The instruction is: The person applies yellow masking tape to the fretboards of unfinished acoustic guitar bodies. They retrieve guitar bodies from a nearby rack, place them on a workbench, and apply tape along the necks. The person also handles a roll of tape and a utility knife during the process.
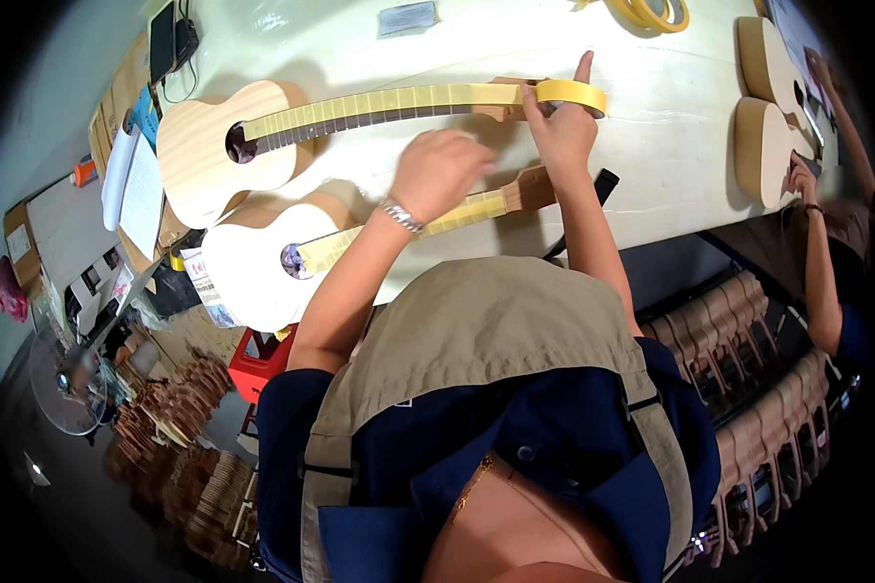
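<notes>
An unfinished pale-wood ukulele [199,146] lies on the white table, its neck pointing right. A strip of yellow tape [399,100] runs along its fretboard, leaving the near edge of the frets bare. By the headstock, my right hand [566,134] grips a yellow tape roll [574,94], index finger extended past it. My left hand [442,175], with a metal-banded watch [402,216] at the wrist, hovers between the necks; its fingers are blurred. Nearer me lies a second ukulele [248,262], with yellow tape on its fretboard too, partly hidden by my left arm.
Yellow tape rolls [656,14] and a grey flat block [407,18] lie at the far side. Two more ukulele bodies [763,151] sit at right, beside another person's hand [803,181]. A phone [162,44] and notepad [131,189] are at left. Racked wooden necks [719,325] stand below.
</notes>
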Demonstrator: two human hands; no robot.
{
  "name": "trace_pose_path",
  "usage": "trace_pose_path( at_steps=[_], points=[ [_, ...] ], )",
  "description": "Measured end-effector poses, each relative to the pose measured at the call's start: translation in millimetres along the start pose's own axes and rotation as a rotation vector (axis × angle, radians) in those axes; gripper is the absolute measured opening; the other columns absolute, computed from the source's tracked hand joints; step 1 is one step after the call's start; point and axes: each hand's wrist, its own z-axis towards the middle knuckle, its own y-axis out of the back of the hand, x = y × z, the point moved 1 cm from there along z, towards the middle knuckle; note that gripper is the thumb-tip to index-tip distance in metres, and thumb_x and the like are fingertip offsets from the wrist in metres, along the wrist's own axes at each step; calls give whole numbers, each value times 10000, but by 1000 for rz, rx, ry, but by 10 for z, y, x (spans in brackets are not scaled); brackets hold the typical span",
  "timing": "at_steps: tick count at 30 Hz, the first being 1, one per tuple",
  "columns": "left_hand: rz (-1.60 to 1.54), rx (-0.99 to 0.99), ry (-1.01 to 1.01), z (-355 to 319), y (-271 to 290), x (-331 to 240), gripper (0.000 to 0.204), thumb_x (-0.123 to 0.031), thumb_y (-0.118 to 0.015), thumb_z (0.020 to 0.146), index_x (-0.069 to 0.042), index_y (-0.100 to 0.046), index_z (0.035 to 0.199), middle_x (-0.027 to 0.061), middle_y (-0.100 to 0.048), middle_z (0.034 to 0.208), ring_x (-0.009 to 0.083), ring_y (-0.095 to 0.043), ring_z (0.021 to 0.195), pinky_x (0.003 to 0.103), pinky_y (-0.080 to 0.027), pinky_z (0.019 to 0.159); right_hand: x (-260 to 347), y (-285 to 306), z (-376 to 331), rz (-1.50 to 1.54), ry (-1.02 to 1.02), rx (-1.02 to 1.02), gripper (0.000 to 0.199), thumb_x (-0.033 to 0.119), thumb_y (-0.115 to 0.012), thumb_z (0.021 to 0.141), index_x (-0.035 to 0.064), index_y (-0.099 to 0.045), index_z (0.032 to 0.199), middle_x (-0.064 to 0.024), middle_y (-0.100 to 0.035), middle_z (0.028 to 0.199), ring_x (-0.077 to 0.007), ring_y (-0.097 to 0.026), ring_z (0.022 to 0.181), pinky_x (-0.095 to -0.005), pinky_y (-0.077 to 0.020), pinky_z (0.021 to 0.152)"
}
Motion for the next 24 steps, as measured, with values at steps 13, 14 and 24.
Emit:
trace_pose_path(
  at_steps=[13,14,24],
  points=[
    [-465,-441,483,69,107,26,352,-183,-730,756,-20,-567,1022,80,-650,694,152,-634,616,253,-509,572,-106,-81,-26,11,14,-2,862,331,-669,755,-53,-230,1389,-89,-619,693,-247,-608,628,-350,-493,573],
    [-595,-559,506,139,105,0,353,-176,-728,761,-30,-575,1044,69,-656,676,129,-630,577,244,-501,543,-110,-85,-46,2,11,3,858,333,-668,755,-51,-236,1388,-94,-621,701,-252,-608,627,-353,-493,575],
    [-701,-489,544,349,115,20,422,-119,-704,775,-57,-585,1175,43,-642,623,54,-554,486,208,-493,510,-60,-89,-64,43,7,31,430,289,-607,816,77,-537,1183,-76,-644,787,-277,-615,702,-392,-483,667]
  ],
)
